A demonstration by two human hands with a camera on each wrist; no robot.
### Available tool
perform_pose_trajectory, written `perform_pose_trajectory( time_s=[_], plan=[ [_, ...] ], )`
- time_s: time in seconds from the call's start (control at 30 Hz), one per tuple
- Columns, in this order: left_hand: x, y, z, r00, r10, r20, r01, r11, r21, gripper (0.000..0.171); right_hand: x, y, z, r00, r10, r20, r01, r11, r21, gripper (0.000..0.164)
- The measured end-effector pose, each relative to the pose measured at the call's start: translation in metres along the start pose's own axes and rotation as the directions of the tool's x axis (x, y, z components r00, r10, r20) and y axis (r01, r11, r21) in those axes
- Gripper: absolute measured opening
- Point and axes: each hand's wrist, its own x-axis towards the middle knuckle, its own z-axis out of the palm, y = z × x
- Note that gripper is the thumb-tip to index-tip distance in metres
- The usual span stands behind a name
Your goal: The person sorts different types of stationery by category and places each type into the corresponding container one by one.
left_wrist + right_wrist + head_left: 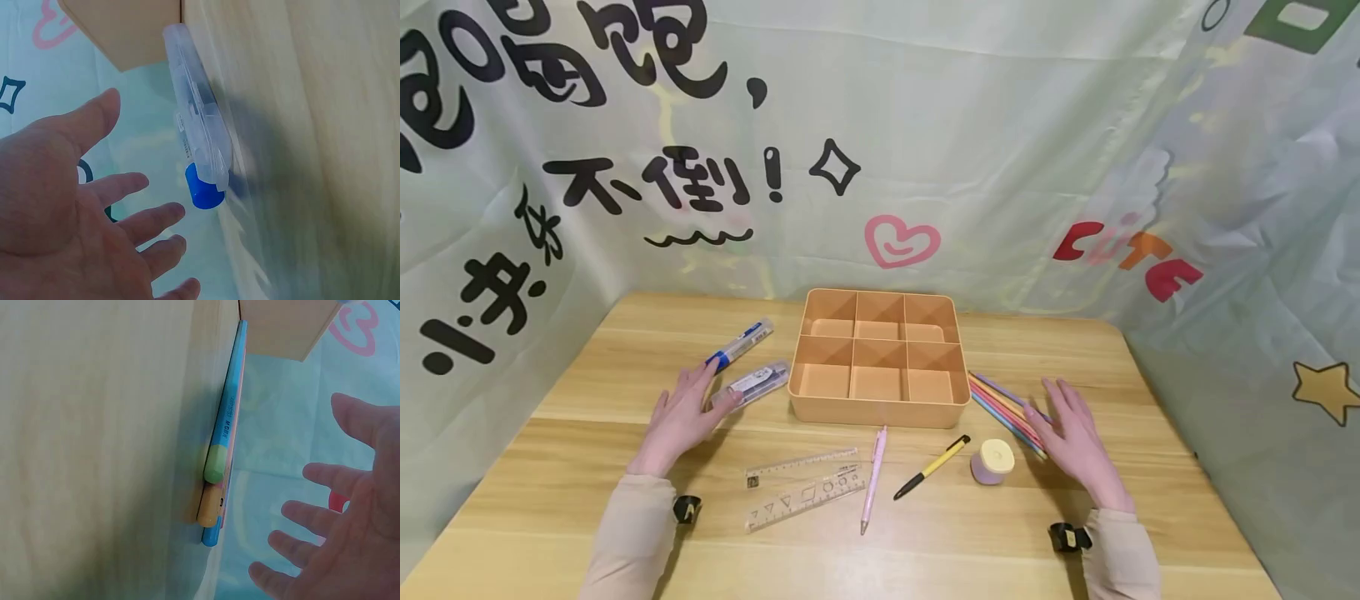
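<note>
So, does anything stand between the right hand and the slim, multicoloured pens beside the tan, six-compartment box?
Nothing visible does; the right wrist view shows a clear gap between the right hand and the pens. The small, round purple container with the yellow lid sits nearer the person, off that line.

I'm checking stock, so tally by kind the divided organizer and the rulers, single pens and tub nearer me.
Divided organizer: 1
Clear rulers: 2
Pens: 2 (pink pen, yellow-and-black pen)
Yellow-topped tub: 1
Total: 6

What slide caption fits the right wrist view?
Right hand with fingers spread, near slim coloured pens lying on a wooden table.
</note>
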Motion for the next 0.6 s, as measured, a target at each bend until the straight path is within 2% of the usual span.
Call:
perform_pose_trajectory(
  time_s=[0.17,0.37,0.6],
  plan=[
    [0.000,0.004,-0.001,1.000,0.027,0.009,-0.027,0.999,-0.029,0.076,0.000,-0.002,-0.003,0.999,-0.014,0.038,0.012,0.998,0.056,0.067],
    [0.003,0.009,-0.004,0.997,0.015,0.077,-0.010,0.998,-0.065,0.069,-0.001,-0.004,-0.005,0.997,-0.026,0.072,0.019,0.995,0.096,0.064],
    [0.012,0.007,-0.001,0.996,0.040,0.075,-0.034,0.996,-0.077,0.051,-0.001,-0.004,-0.002,0.995,-0.038,0.089,0.028,0.994,0.106,0.063]
  ],
)
